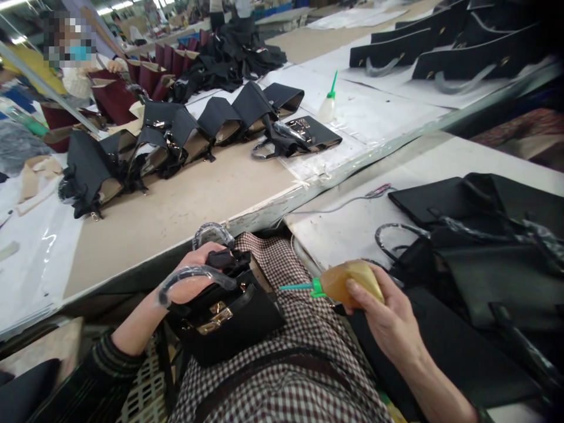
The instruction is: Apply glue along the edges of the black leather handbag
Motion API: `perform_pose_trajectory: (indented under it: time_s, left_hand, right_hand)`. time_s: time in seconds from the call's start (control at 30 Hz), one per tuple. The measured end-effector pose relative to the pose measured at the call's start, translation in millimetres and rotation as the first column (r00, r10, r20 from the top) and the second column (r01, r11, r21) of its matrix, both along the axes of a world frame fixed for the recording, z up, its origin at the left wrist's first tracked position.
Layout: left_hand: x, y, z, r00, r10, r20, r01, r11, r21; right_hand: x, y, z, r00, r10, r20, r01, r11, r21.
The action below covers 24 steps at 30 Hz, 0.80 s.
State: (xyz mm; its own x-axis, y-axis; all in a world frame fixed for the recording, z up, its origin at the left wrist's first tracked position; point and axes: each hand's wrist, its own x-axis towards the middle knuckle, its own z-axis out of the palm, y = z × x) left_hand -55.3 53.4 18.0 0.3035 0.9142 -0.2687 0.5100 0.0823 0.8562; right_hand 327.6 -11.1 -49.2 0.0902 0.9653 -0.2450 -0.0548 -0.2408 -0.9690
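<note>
A small black handbag (238,329) with gold hardware and plastic-wrapped handles rests on the checked apron over my lap. My left hand (194,273) grips its top, reaching through the handles, its fingertips partly hidden. In my right hand (383,294) is a squeeze bottle (348,282) of yellowish-brown liquid, lying sideways. Its thin green nozzle points left at the bag's open side edge, with a small gap between tip and bag.
Several black bags (224,120) stand across the table (211,194) ahead. Black bags also pile up on the right surface (339,229). A second green-tipped bottle (327,107) stands farther back. At upper left is a person's hand (117,64) near dark red bags (112,100).
</note>
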Motion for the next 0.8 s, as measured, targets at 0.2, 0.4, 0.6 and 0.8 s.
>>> perform_pose_trajectory:
  time_s: [0.2, 0.4, 0.6, 0.8]
  left_hand:
    - [7, -35, 7.5, 0.976, -0.147, -0.159, 0.19, 0.935, 0.3]
    - [17, -70, 25.7, 0.978, -0.15, -0.144, 0.194, 0.904, 0.382]
    - [26, -94, 28.3, 0.971, -0.219, -0.101, 0.241, 0.893, 0.38]
    - [31, -107, 28.2, 0.962, -0.235, -0.136, 0.272, 0.865, 0.422]
  right_hand:
    - [3, -14, -13.7, 0.967, 0.059, 0.25, -0.068, 0.997, 0.027]
    - [2, -7, -9.3, 0.913, 0.177, 0.367, -0.195, 0.981, 0.012]
    - [-6, 5, -4.6, 0.837, 0.255, 0.484, -0.319, 0.946, 0.053]
    - [-18, 14, -5.8, 0.778, 0.313, 0.545, -0.42, 0.904, 0.08]
